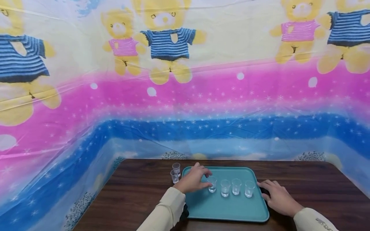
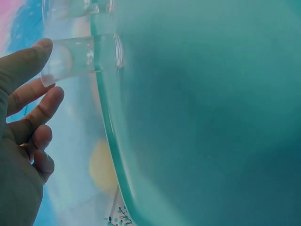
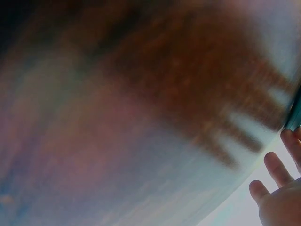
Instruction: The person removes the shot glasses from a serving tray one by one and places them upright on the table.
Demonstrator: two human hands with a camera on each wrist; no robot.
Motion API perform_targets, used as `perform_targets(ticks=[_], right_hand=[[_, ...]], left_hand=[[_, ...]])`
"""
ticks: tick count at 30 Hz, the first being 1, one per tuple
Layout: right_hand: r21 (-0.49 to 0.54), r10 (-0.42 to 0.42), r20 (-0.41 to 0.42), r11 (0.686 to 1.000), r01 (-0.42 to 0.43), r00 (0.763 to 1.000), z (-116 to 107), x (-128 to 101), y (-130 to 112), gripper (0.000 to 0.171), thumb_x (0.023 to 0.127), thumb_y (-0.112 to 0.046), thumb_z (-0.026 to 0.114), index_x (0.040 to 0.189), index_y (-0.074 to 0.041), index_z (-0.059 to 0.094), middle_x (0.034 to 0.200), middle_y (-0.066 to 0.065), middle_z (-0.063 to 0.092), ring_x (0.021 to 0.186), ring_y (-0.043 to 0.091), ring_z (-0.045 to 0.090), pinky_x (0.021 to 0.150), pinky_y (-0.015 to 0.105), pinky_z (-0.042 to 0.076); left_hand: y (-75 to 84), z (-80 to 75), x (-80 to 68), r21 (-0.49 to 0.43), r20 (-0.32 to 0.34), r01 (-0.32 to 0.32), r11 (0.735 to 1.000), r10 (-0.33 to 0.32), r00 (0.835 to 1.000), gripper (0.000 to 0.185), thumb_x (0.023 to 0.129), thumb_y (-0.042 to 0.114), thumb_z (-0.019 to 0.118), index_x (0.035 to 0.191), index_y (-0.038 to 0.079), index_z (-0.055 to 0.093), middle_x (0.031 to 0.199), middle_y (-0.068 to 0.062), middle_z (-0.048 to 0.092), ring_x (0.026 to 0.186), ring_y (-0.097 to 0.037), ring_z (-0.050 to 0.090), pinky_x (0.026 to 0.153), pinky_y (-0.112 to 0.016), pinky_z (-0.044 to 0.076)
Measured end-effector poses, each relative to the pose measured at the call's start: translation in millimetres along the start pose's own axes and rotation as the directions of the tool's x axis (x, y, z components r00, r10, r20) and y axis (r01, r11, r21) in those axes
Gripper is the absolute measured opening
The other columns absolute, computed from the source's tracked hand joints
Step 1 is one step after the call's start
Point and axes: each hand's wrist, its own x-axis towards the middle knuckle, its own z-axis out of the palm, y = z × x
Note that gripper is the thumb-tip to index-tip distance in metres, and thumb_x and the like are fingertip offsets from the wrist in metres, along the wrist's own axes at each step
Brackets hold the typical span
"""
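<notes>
Teal plastic tray (image 1: 231, 208) on a dark wood table (image 1: 138, 192). Count: four small clear shot glasses in a row on the tray, left to right: leftmost glass (image 1: 212, 184), second (image 1: 225, 188), third (image 1: 236, 186), fourth (image 1: 249, 188). Two more clear glasses (image 1: 175, 173) sit off the tray, on the table just beside its far-left corner, one behind the other, close together. Two hands, cream sleeves.

Hard to read: right wrist view is mostly blur, only fingertips of the right hand (image 3: 282, 197) and a sliver of tray edge show. Left wrist view is filled by tray surface (image 2: 202, 117); the glass (image 2: 82, 56) there is cut by the tray rim. Whether the glasses hold liquid can't be told.

Grip: left hand (image 1: 193, 180) curled over the leftmost glass on the tray, thumb and fingers pinching its sides. Right hand (image 1: 278, 196) lies flat, fingers spread, on the table touching the tray's right edge, holding nothing.
</notes>
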Motion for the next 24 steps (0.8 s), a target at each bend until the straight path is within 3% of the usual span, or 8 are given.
perform_targets(ticks=[16,24], right_hand=[[-0.012,-0.015,-0.017,1.0,0.015,1.0,2,0,2,0.039,0.089,-0.01,0.064,0.127,-0.006,0.058,0.119,0.009,0.056,0.111,0.038,0.048,0.078,0.059,0.037],[-0.014,-0.021,-0.016,1.0,0.021,1.0,0,-1,3,0.039,0.089,-0.013,0.065,0.127,-0.006,0.058,0.12,0.01,0.056,0.111,0.039,0.047,0.078,0.059,0.037]], left_hand=[[-1.4,-5.8,-6.7,-0.068,-0.021,0.019,0.998,-0.021,1.0,0.03,0.088,0.029,0.069,0.112,0.012,0.066,0.101,0.004,0.059,0.088,-0.009,0.044,0.075,-0.023,0.044],[-9.1,-16.8,-22.3,-0.047,-0.094,-0.007,0.999,0.003,0.996,0.026,0.087,0.028,0.07,0.107,0.012,0.066,0.098,0.001,0.061,0.087,-0.011,0.045,0.074,-0.025,0.043]])
